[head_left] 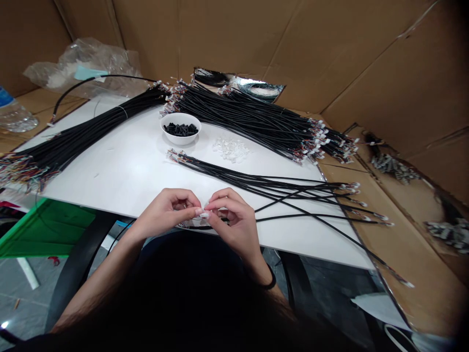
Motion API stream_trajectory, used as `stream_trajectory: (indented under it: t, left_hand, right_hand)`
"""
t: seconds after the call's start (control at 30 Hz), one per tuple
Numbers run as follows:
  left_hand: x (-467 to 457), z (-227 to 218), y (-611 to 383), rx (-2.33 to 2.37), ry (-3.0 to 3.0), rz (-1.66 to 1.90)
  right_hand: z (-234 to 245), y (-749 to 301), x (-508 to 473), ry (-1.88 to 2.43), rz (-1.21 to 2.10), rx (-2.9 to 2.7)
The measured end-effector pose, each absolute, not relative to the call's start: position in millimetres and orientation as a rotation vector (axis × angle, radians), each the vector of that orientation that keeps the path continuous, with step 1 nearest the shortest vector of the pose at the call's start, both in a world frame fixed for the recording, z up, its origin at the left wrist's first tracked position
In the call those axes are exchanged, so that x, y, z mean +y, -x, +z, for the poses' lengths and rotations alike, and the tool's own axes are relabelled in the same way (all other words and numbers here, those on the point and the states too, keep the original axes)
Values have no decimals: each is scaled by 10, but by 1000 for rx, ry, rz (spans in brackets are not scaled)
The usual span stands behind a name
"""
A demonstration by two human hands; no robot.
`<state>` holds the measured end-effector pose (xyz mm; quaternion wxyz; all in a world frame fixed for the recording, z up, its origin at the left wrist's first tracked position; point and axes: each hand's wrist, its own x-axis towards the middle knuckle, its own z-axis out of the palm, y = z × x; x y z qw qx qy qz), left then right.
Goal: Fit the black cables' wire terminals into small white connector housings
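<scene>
From my remote seat, both hands are together at the near edge of the white table [128,176]. The left hand [164,213] and the right hand [230,220] meet at the fingertips, pinching a small white plastic piece [202,213] between them at lower centre. It may be a connector housing, but the fingers hide most of it. A black wristband [271,281] circles the right wrist.

Loose black cables [282,190] fan out from just beside the right hand toward the right of the frame, some ends crossing past the table edge over cardboard. Up the middle sits a white bowl [180,120] of short black sleeves [180,129], with a scattered heap of white connector housings [230,149] just to its right.

Two thick cable bundles lie beyond: one along the left [91,132], one across the top right [249,117] — both ending in small connectors and coloured wires.
</scene>
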<state>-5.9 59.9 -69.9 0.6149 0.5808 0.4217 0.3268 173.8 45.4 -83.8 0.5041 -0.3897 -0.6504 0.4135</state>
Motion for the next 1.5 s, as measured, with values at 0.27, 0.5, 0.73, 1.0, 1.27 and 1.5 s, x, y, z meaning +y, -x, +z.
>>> stream_trajectory:
  t: [0.27, 0.5, 0.73, 1.0, 1.27, 1.5]
  left_hand:
    - [606, -701, 57, 974, -1327, 768]
    - [623, -732, 60, 989, -1325, 778]
    - [602, -703, 62, 1004, -1361, 749]
    - [587, -670, 86, 958, -1471, 748]
    - [609, -697, 49, 997, -1380, 785]
    - [596, -718, 53, 1009, -1409, 773]
  right_hand:
    - [-853, -1718, 449, 953, 928, -1650]
    - [-838, -1726, 456, 930, 932, -1655]
    - [-831, -1722, 450, 956, 976, -1590]
    - [-833, -1724, 456, 979, 976, -1594]
    - [-834, -1716, 454, 961, 963, -1610]
    - [-830, -1707, 465, 954, 944, -1640]
